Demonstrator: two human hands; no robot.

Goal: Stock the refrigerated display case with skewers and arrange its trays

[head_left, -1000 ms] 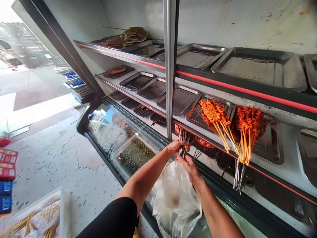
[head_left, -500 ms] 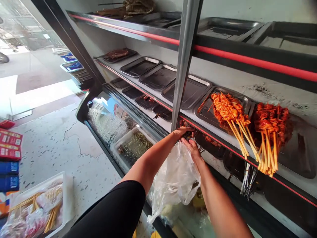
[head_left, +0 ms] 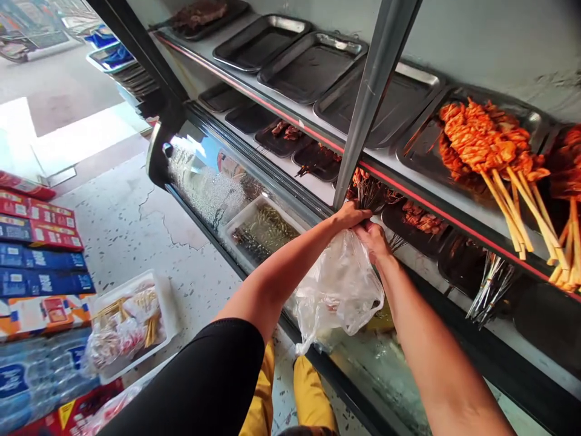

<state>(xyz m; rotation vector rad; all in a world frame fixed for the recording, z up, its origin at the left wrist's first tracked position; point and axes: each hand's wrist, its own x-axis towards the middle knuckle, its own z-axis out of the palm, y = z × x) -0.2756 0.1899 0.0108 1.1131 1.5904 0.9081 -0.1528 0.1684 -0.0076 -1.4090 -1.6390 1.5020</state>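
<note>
At the open display case, my left hand (head_left: 351,215) is closed around a bundle of metal skewers (head_left: 370,192). Their meat-laden ends lie over the dark tray (head_left: 411,233) on the lower shelf, just right of the slanted steel post (head_left: 376,91). My right hand (head_left: 374,239) sits just beneath, touching the left, with its fingers curled tight on the gathered mouth of a clear plastic bag (head_left: 340,290). The bag hangs crumpled between my forearms, in front of the case's black lower edge. I cannot tell whether the skewer handles are inside the bag's mouth.

One shelf up, orange-marinated meat on bamboo sticks (head_left: 485,139) fills a steel tray (head_left: 538,118), the sticks jutting over the red-striped shelf edge. Bare trays (head_left: 313,60) line the same shelf to the left. A second cluster of metal skewers (head_left: 490,290) pokes out from the lower shelf to the right, well apart from my hands. Below the shelves, a white tub (head_left: 263,227) of food lies behind fogged glass. On the speckled floor, a white crate (head_left: 131,321) of bagged sticks stands beside stacked cartons (head_left: 40,242).
</note>
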